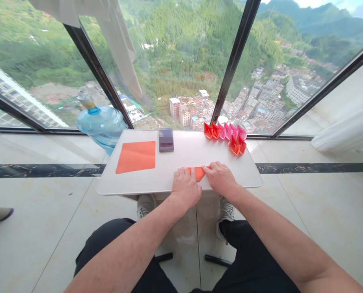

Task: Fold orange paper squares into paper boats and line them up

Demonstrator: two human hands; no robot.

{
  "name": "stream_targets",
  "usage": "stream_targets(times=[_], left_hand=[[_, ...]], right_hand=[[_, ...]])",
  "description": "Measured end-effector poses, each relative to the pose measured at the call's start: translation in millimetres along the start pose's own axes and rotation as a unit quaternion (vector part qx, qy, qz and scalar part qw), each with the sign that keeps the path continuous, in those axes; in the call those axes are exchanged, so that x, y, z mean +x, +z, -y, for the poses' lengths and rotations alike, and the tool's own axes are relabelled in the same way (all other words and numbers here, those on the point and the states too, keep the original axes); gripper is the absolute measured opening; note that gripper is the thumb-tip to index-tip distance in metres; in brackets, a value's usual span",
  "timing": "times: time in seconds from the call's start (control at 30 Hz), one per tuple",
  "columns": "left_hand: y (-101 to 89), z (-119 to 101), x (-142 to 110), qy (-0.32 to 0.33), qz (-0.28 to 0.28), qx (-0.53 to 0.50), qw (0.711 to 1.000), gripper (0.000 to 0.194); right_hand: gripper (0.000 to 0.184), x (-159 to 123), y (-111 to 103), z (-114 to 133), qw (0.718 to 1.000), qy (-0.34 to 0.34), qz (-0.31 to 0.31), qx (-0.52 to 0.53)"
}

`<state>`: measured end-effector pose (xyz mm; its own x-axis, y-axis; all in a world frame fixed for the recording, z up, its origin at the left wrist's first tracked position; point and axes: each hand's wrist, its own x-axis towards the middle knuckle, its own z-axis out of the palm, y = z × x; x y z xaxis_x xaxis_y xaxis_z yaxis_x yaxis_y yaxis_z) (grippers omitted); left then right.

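A folded piece of orange paper (198, 174) lies on the small white table (141, 183) near its front edge. On the paper's left side, my left hand (185, 185) presses down with bent fingers and covers part of it. My right hand (220, 177) has its fingers closed on the upper right edge of the same paper. Farther left on the table lies a flat sheet of orange paper (136, 156). At the back right stand several folded paper pieces: red ones (212, 130), pink ones (228, 131) and orange-red ones (237, 145).
A small dark blurred-out rectangular object (166, 140) lies at the table's back edge. Behind the table's left corner stands a large blue water bottle (103, 124). Tall windows with black frames (234, 61) rise beyond. Two shoes (227, 209) show below the table's front edge.
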<state>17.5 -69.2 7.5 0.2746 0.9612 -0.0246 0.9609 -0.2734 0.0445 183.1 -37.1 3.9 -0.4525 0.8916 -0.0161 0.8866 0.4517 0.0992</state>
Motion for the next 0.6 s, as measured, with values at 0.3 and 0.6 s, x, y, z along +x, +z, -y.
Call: stream_targets(times=[0.3,0.6], left_hand=[[4.5,4,-3,-0.037,-0.011,-0.033,0.999,0.065],[5.7,9,-9,-0.066,0.002,-0.026,0.998,0.076]], right_hand=[[0.033,3,4,8,0.999,-0.018,-0.026,0.003],[0.042,1,6,19,1.000,0.011,-0.015,-0.009]])
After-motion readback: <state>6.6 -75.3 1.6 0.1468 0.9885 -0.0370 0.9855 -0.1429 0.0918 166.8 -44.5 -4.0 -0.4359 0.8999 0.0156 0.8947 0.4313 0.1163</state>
